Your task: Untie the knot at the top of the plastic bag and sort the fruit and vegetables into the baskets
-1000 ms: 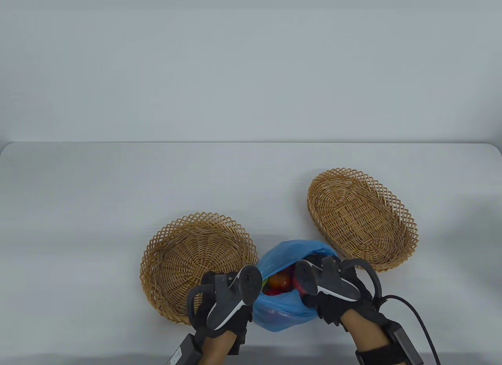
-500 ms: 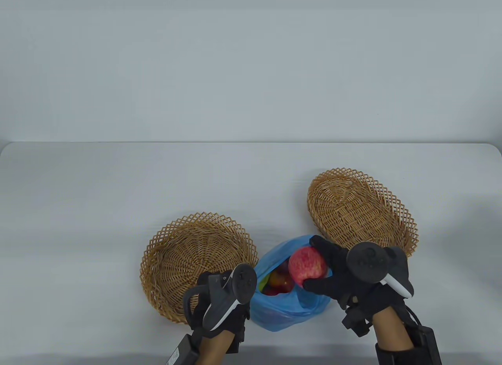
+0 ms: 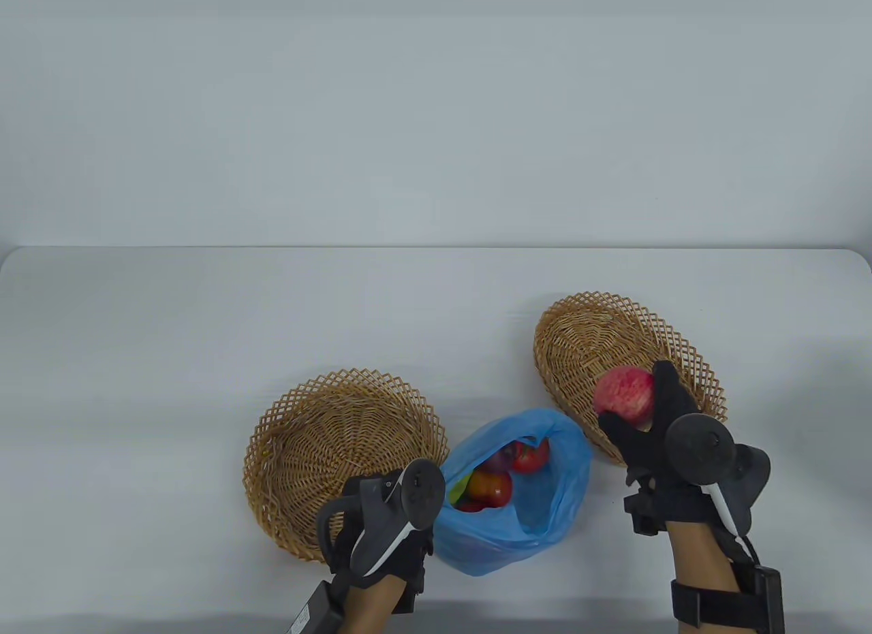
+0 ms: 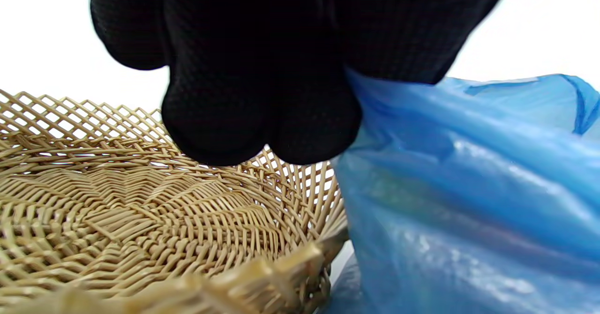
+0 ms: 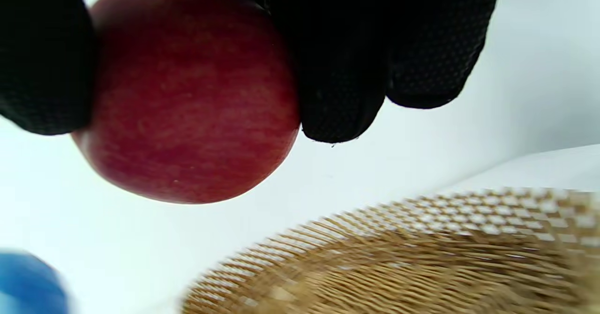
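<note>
An open blue plastic bag (image 3: pixel 538 511) lies between two wicker baskets, with red and orange produce (image 3: pixel 490 485) showing inside. My left hand (image 3: pixel 381 525) pinches the bag's left rim (image 4: pixel 375 98) beside the round left basket (image 3: pixel 320 450), whose weave (image 4: pixel 140 211) shows empty. My right hand (image 3: pixel 657 426) grips a red apple (image 3: pixel 625 390) and holds it above the near part of the oval right basket (image 3: pixel 593 348). In the right wrist view the apple (image 5: pixel 187 98) sits between my thumb and fingers (image 5: pixel 342 70), above the basket's rim (image 5: pixel 422 248).
The white table (image 3: pixel 204 321) stretches far to the left and behind the baskets. Its far edge meets a pale wall. A black cable and battery pack hang from my right forearm (image 3: pixel 742 593) at the bottom edge.
My right hand reached into the bag, came out gripping the red apple, and carried it right and away, over the oval basket. The left hand kept hold of the bag rim.
</note>
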A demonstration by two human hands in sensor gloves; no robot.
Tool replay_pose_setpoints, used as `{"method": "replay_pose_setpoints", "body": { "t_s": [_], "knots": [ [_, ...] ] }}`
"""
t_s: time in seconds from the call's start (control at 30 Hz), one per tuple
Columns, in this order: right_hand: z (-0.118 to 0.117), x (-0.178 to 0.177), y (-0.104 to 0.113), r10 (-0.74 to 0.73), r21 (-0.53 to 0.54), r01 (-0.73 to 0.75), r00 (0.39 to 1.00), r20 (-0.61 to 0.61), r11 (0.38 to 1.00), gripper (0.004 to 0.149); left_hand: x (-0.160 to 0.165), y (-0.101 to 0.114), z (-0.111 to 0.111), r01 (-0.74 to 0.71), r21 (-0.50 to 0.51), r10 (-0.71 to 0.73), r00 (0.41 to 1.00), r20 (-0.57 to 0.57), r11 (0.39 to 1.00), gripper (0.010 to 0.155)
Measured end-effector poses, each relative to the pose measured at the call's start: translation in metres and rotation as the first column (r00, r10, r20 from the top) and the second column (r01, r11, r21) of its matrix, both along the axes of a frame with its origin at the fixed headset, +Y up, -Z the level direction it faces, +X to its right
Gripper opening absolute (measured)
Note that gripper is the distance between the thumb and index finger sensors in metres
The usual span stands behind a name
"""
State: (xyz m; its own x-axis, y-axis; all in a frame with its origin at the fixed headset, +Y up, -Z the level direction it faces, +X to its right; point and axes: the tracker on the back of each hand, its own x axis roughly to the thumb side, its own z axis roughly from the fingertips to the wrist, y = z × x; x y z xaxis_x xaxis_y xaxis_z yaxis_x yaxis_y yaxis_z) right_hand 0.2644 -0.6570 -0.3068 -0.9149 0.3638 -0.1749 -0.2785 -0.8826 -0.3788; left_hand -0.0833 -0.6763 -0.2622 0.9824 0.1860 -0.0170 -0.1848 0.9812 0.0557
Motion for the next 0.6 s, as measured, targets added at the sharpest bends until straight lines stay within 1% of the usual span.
{"method": "replay_pose_setpoints", "body": {
  "t_s": [0.1, 0.27, 0.4, 0.6],
  "knots": [
    [-0.008, 0.006, -0.016, 0.048, -0.064, -0.044, 0.996, 0.070, 0.997, 0.094, 0.000, 0.000, 0.000, -0.006, -0.002, 0.006, 1.000, 0.001, 1.000, 0.042],
    [-0.018, 0.014, -0.036, 0.105, -0.164, -0.081, 0.985, 0.140, 0.983, 0.093, 0.001, -0.001, 0.000, 0.005, -0.001, -0.005, 1.000, 0.010, 1.000, 0.042],
    [-0.023, 0.016, -0.043, 0.117, -0.195, -0.083, 0.978, 0.170, 0.977, 0.093, 0.001, -0.002, 0.000, 0.004, -0.001, -0.004, 1.000, 0.013, 1.000, 0.042],
    [-0.027, 0.018, -0.050, 0.098, -0.249, -0.055, 0.981, 0.165, 0.967, 0.095, 0.001, -0.002, 0.001, 0.006, -0.002, -0.006, 1.000, 0.014, 1.000, 0.042]
  ]
}}
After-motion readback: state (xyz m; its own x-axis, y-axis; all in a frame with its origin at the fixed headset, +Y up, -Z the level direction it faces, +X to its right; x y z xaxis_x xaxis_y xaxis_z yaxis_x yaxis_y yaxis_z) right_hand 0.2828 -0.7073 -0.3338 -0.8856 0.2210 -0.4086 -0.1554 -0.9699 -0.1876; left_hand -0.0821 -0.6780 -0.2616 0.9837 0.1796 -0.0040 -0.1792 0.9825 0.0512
